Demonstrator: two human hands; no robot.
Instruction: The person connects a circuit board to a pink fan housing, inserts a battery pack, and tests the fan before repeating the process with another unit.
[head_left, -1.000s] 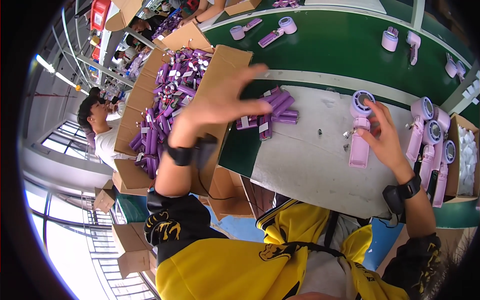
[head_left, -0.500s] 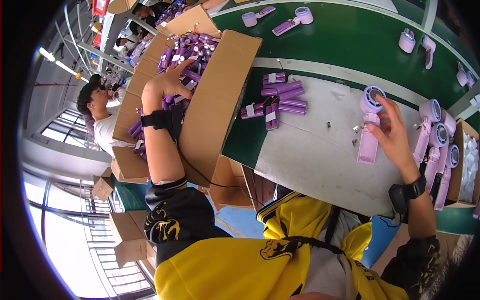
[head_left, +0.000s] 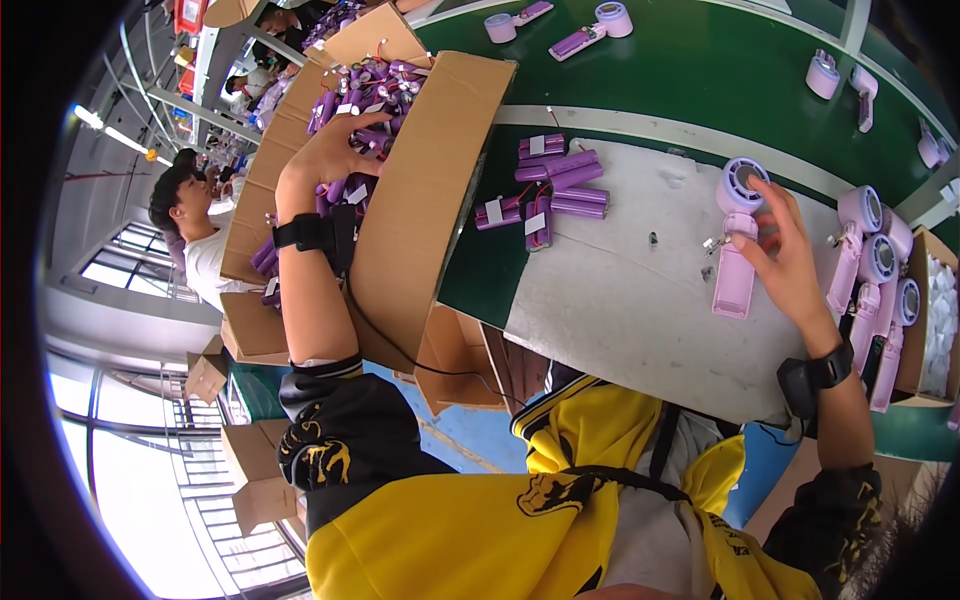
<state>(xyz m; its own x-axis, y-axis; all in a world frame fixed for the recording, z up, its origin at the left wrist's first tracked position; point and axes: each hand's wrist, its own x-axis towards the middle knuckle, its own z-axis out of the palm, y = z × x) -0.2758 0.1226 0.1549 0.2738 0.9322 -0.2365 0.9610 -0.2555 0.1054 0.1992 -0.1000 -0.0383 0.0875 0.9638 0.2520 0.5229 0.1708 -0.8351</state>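
Fan (head_left: 735,275) is lying on the right part of the grey sheet (head_left: 610,300), on the green table (head_left: 475,280). Its long axis is running near to far; the round head is pointing to the far side, a touch right, and the handle end is facing the near edge. Right hand (head_left: 790,255) is touching it from the right, fingers spread: index at the head, thumb at the top of the handle.

Left hand (head_left: 325,160) is reaching into the large box (head_left: 435,190), well apart from the right; thumb and index are standing apart, other fingers hidden, so I cannot tell if it is gripping anything.

Versus one second ago: the left hand, then in the air on the near side of the loose batteries (head_left: 580,202), is now down in the box. Fan is keeping its place.

Containers: large box is holding many purple batteries (head_left: 322,112) with red wires; small box (head_left: 912,355), far right, is holding white pieces (head_left: 938,320). More fans (head_left: 845,270) are lying between it and the right hand.
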